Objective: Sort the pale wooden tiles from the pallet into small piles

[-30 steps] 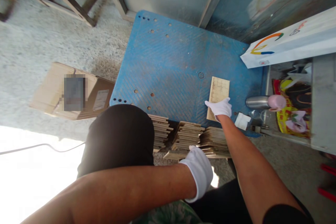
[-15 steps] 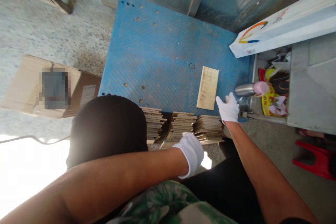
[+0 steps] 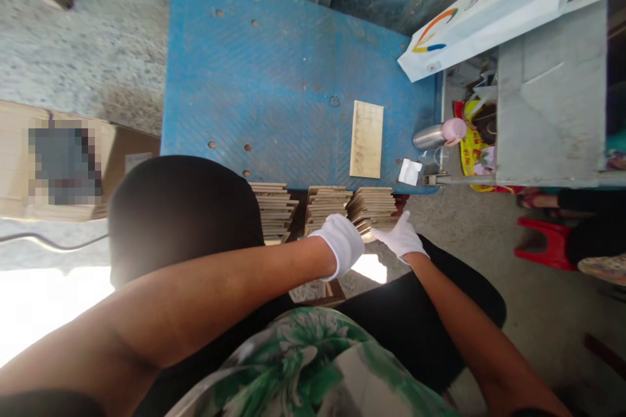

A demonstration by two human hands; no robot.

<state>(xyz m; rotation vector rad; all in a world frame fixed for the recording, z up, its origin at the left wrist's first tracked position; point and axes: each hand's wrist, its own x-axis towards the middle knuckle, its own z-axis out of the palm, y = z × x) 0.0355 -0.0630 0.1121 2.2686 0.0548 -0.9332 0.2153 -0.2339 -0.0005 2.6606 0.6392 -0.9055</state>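
Both my hands wear white gloves. My left hand (image 3: pixel 340 242) rests with curled fingers on the near edge of the stacks of thin wooden boards (image 3: pixel 325 205) between my knees. My right hand (image 3: pixel 401 236) has its fingers stretched out and touches the right-hand stack (image 3: pixel 374 204). One single board (image 3: pixel 366 138) lies flat on the blue pallet (image 3: pixel 254 78), apart from both hands.
A cardboard box (image 3: pixel 63 169) sits on the concrete at left. A steel flask with a pink cap (image 3: pixel 435 135), a white paper scrap (image 3: pixel 409 171), a white bag (image 3: pixel 484 10) and a grey shelf (image 3: pixel 548 98) stand right. A red stool (image 3: pixel 542 241) is beyond.
My right hand let go of the single board on the pallet and drew back to the right-hand stack. The view swung to the right; my left hand stayed on the stacks.
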